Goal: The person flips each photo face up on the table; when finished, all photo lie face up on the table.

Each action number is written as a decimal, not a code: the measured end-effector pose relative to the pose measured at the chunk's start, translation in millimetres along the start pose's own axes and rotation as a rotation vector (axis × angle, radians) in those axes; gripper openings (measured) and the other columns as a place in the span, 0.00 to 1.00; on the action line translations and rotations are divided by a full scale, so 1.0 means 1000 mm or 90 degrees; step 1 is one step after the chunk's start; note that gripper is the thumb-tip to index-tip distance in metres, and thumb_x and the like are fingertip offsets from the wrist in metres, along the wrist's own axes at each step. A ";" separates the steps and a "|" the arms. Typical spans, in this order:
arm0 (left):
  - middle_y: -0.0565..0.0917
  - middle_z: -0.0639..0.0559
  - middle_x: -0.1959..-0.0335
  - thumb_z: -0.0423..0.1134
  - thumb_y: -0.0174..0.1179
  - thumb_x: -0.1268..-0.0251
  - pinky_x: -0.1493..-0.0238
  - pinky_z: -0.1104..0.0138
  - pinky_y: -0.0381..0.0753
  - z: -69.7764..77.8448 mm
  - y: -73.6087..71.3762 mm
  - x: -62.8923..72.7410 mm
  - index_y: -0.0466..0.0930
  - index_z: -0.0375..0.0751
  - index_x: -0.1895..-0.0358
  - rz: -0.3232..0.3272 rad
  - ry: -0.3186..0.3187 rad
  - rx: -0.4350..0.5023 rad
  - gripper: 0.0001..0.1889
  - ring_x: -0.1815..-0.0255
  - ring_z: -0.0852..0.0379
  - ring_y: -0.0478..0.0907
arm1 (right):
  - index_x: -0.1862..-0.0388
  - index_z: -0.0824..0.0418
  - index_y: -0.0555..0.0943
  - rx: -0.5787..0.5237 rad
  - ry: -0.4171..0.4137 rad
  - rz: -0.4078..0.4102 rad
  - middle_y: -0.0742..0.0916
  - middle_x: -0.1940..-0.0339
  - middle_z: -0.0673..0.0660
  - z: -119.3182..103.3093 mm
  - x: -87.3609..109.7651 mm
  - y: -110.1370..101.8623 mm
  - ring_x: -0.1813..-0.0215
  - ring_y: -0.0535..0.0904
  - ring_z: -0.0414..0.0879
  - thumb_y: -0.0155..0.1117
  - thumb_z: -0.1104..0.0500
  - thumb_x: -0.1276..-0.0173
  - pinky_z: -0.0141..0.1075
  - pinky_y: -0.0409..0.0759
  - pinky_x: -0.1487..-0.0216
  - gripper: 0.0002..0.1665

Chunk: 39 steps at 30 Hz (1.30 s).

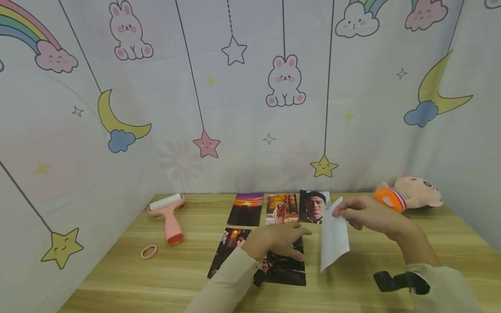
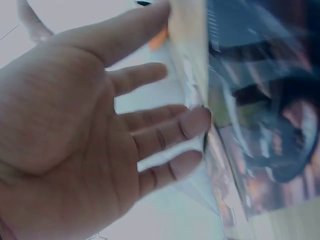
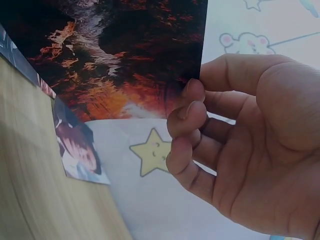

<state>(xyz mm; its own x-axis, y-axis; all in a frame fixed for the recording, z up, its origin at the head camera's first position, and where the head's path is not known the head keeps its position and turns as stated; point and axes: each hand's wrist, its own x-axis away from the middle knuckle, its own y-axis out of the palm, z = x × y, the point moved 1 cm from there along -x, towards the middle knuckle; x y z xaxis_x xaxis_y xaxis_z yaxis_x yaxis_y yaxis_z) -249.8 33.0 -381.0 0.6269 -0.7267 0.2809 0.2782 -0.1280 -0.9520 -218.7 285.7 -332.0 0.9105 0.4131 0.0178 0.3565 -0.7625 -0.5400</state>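
Note:
My right hand (image 1: 369,215) pinches a photo print (image 1: 334,237) by its corner between thumb and fingers. The print stands off the table, its white back toward the head camera; in the right wrist view its dark orange-and-black picture side shows. With fingers spread, my left hand (image 1: 278,241) reaches over a dark photo with a round wheel shape (image 1: 287,271), partly covering it. Left of that, a photo of a person (image 1: 223,252) lies partly under the forearm. Behind lie a sunset photo (image 1: 245,208), a dog photo (image 1: 279,208) and a portrait photo (image 1: 313,204).
A pink-handled roller (image 1: 172,221) and a pink ring (image 1: 148,251) lie on the wooden table (image 1: 156,287) at the left. At the back right lies a plush toy (image 1: 416,193) in orange. A cloth backdrop (image 1: 242,104) with printed bunnies and stars hangs around the table.

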 end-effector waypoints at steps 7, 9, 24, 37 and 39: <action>0.77 0.47 0.34 0.49 0.62 0.28 0.44 0.69 0.76 0.008 -0.018 0.004 0.52 0.48 0.21 0.098 0.131 0.119 0.39 0.49 0.62 0.82 | 0.50 0.69 0.83 0.003 -0.023 -0.001 0.73 0.76 0.54 -0.008 0.001 0.003 0.74 0.70 0.44 0.58 0.56 0.24 0.35 0.71 0.71 0.17; 0.80 0.47 0.38 0.46 0.62 0.28 0.54 0.72 0.78 0.011 -0.022 0.006 0.51 0.49 0.23 0.132 0.162 0.153 0.38 0.61 0.64 0.82 | 0.52 0.67 0.83 0.008 -0.025 0.002 0.73 0.76 0.54 -0.011 0.001 0.004 0.75 0.69 0.44 0.59 0.54 0.24 0.35 0.71 0.71 0.16; 0.80 0.52 0.38 0.37 0.58 0.25 0.60 0.79 0.77 0.025 -0.033 0.014 0.45 0.52 0.19 0.179 0.287 0.187 0.39 0.65 0.72 0.79 | 0.50 0.64 0.83 0.010 -0.069 -0.003 0.83 0.62 0.59 -0.019 0.000 0.014 0.62 0.77 0.51 0.55 0.54 0.21 0.39 0.79 0.62 0.16; 0.84 0.62 0.58 0.43 0.61 0.27 0.68 0.81 0.74 0.025 -0.032 0.012 0.81 0.49 0.45 0.276 0.314 0.137 0.12 0.73 0.75 0.74 | 0.42 0.60 0.80 -0.034 -0.126 -0.079 0.84 0.50 0.62 -0.013 -0.007 0.023 0.54 0.81 0.56 0.53 0.54 0.20 0.48 0.79 0.53 0.17; 0.85 0.63 0.57 0.43 0.62 0.28 0.68 0.81 0.74 0.024 -0.032 0.011 0.82 0.49 0.46 0.284 0.308 0.131 0.11 0.74 0.75 0.74 | 0.39 0.61 0.78 -0.037 -0.118 -0.081 0.83 0.46 0.61 -0.012 -0.006 0.023 0.50 0.80 0.58 0.53 0.53 0.20 0.50 0.76 0.49 0.18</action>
<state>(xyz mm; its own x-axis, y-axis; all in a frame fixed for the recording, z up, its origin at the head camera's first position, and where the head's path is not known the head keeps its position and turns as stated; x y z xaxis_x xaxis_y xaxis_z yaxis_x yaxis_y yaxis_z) -234.4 44.7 -344.9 0.3317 -0.9059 -0.2632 0.2319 0.3488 -0.9081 -213.9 259.9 -334.7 0.8055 0.5877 -0.0755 0.4818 -0.7238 -0.4939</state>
